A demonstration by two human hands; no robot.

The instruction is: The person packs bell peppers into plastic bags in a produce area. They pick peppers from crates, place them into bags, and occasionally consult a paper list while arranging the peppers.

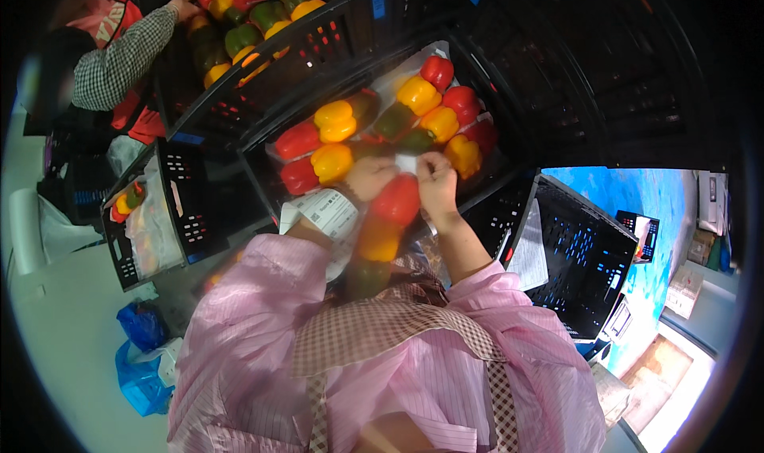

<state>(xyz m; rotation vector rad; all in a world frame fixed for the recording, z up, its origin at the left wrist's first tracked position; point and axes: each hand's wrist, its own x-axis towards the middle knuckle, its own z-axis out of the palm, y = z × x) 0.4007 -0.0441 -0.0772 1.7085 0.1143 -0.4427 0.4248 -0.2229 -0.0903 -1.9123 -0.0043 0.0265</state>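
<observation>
My left hand (371,177) and my right hand (437,181) meet over the near side of a black plastic crate (253,172). Between their fingertips is a small white label (406,164), gripped by the right and touching or close to the left. Just below it, a clear bag, hard to make out, holds a red bell pepper (397,201), a yellow one (379,240) and a green one (367,274) in a row. A strip of printed labels (325,214) lies over my left wrist. Bagged red, yellow (419,95) and green peppers lie in the crate.
Another person's checked sleeve (119,71) reaches to a second crate (209,106) of peppers at upper left. A crate (143,232) with bagged peppers stands at left. To the right, a tilted black crate (585,256) has a printed sheet (530,253) beside its wall. Blue bags (140,375) lie at lower left.
</observation>
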